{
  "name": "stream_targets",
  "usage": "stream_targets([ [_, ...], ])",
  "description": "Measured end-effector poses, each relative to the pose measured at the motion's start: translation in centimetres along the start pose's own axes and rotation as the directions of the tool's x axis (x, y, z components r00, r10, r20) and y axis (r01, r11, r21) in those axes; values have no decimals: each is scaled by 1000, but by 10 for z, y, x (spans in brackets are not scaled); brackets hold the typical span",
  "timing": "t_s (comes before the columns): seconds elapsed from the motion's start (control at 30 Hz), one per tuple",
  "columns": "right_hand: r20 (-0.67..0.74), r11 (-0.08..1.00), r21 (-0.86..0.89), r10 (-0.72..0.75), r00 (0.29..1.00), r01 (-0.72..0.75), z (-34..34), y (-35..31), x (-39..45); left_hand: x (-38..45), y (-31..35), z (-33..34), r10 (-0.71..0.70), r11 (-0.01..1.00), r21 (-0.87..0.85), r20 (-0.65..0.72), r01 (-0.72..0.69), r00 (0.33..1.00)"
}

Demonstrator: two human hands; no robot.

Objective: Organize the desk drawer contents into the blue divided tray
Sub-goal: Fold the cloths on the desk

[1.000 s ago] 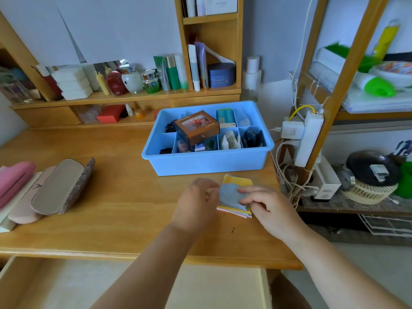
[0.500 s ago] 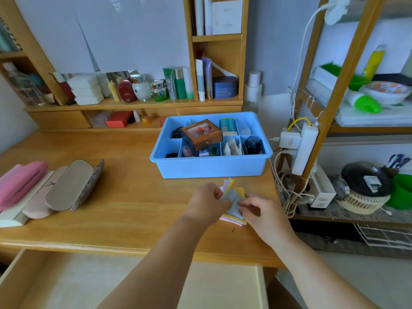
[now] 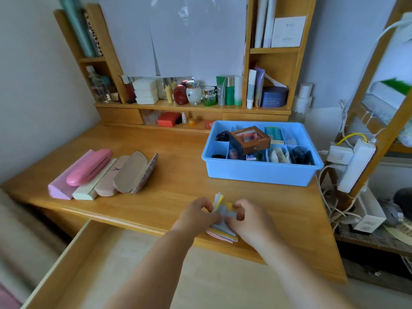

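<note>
At the lower centre of the frame, we pinch with our left hand [image 3: 196, 216] and right hand [image 3: 249, 219] a stack of coloured cloths [image 3: 223, 228] on the desk edge [image 3: 142, 221], below the blue divided tray [image 3: 256, 172]. They look light, soft and floppy, so we should hold the whole stack by its folded edges.

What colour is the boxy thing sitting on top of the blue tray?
Brown, with an orange-red window; the box shows in the head view.

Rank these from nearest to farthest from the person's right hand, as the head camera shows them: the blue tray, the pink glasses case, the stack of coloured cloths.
1. Stack of coloured cloths: under the right hand, at the desk's front edge.
2. Blue tray: behind the hand, toward the shelves.
3. Pink glasses case: far across the desk, on the left side.
</note>
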State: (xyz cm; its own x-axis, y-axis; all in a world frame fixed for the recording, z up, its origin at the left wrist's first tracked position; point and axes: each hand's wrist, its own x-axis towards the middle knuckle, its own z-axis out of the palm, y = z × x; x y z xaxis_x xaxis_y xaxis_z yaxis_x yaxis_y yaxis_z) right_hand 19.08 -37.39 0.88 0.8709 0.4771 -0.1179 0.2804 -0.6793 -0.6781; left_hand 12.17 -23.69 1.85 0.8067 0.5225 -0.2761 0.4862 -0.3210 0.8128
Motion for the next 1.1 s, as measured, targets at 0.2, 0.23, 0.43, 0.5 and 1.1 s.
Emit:
stream_targets([
  [0.2, 54, 931, 334, 135, 989, -145, -6, 0, 3, -15, 1, 1, 104, 928, -351, -79, -125, 991],
  [0.23, 123, 858, 475, 157, 980, -197, -8, 0, 3, -18, 3, 0, 123, 880, -451, -83, -147, 989],
  [0.43, 384, 391, 855, -38, 923, -340, -20, -10, -8, -33, 17, -9, 162, 707, -702, 43, -85, 986],
  [0.5, 312, 463, 846, -28, 950, -265, -19, -13, -11, -38, 18, -12, 118, 766, -642, 111, -19, 987],
  [1.1, 325, 469, 845, -63, 944, -259, 10, -38, -13, -33, -15, -21, 89, 779, -608, -140, -157, 986],
])
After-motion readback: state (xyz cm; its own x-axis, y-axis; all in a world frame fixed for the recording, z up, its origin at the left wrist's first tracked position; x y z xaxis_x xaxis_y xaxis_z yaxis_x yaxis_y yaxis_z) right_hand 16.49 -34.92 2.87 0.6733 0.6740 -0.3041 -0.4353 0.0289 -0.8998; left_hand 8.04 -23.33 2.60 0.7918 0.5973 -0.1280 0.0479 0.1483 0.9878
